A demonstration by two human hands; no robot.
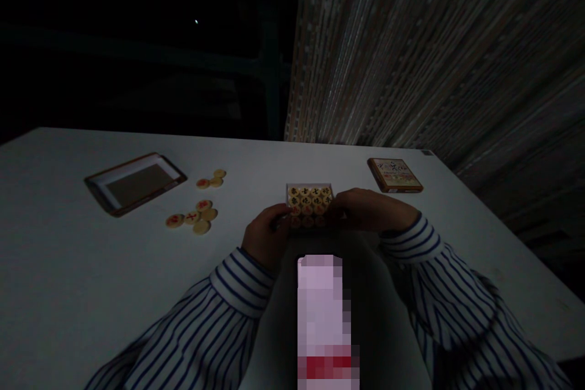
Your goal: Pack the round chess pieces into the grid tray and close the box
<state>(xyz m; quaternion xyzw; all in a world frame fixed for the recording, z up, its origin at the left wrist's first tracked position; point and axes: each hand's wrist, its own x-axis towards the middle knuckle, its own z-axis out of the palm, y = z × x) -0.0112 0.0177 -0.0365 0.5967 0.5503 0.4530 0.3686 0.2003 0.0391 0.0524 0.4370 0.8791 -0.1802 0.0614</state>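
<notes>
A small open box (309,187) of round wooden game pieces sits on the white table (68,268) in front of me. My left hand (265,236) rests at the box's left near corner, fingers curled against its edge. My right hand (368,209) lies at the box's right side, fingers bent toward the pieces. Both wrists wear striped sleeves. What the fingertips pinch, if anything, is too dark to make out.
Several loose round pieces (194,217) lie left of the box, with a few more (211,180) behind them. An empty box lid (136,183) sits at the far left. A printed flat box (395,175) lies at the right. A ribbed wall rises behind.
</notes>
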